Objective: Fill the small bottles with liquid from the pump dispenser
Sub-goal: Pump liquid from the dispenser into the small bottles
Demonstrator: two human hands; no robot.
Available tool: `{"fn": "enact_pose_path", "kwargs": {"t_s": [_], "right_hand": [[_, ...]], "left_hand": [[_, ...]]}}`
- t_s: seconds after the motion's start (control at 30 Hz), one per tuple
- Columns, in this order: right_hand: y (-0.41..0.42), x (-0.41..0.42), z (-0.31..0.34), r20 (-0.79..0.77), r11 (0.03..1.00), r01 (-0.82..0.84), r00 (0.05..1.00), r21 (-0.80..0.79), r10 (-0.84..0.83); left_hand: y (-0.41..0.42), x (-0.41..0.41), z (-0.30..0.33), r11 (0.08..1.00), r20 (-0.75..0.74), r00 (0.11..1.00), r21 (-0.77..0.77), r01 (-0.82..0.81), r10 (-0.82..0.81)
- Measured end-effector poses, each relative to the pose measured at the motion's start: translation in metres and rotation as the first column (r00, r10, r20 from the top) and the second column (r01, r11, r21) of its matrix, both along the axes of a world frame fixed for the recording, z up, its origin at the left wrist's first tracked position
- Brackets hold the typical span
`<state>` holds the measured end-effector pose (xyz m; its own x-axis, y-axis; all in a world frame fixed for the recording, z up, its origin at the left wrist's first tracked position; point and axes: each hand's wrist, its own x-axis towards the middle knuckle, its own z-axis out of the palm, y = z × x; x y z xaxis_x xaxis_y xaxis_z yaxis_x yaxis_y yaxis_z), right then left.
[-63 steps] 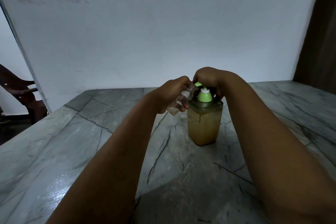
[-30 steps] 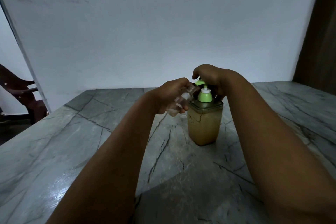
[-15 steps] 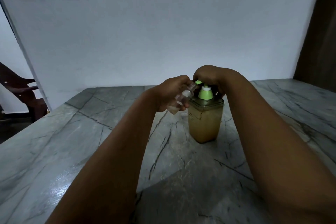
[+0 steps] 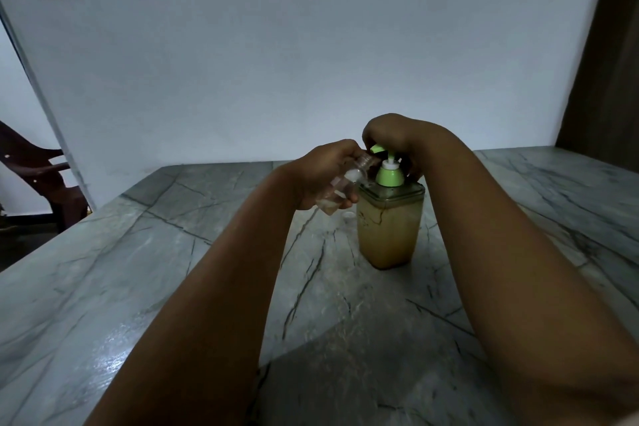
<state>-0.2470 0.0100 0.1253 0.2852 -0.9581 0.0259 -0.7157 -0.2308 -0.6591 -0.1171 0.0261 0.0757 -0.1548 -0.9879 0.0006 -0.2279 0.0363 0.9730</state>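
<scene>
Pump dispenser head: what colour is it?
Light green, with a white stem; the pump dispenser holds yellowish-brown liquid. Head view shows it best.

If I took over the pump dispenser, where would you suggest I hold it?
Probably grip the pump dispenser around its square amber body, coming from the right: it stands upright, the right hand covers the pump head, and the small bottle crowds the left.

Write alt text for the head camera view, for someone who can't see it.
A person's left hand tilts a small clear bottle to the green nozzle of a pump dispenser of amber liquid, while the right hand rests on the pump head. The dispenser stands on a grey marble table.
</scene>
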Motion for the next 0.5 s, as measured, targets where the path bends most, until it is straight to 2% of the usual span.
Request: {"fn": "enact_pose_path", "kwargs": {"t_s": [0.3, 0.5], "right_hand": [[0.0007, 0.0007, -0.0069, -0.102, 0.997, -0.014, 0.995, -0.08, 0.006], [-0.003, -0.0015, -0.0036, -0.082, 0.999, -0.015, 0.997, -0.039, 0.012]], "left_hand": [[0.0024, -0.0016, 0.0008, 1.0, -0.009, 1.0, -0.003, 0.001, -0.001], [-0.0001, -0.0002, -0.0007, 1.0, -0.021, 0.999, 0.016, 0.025, -0.024]]}}
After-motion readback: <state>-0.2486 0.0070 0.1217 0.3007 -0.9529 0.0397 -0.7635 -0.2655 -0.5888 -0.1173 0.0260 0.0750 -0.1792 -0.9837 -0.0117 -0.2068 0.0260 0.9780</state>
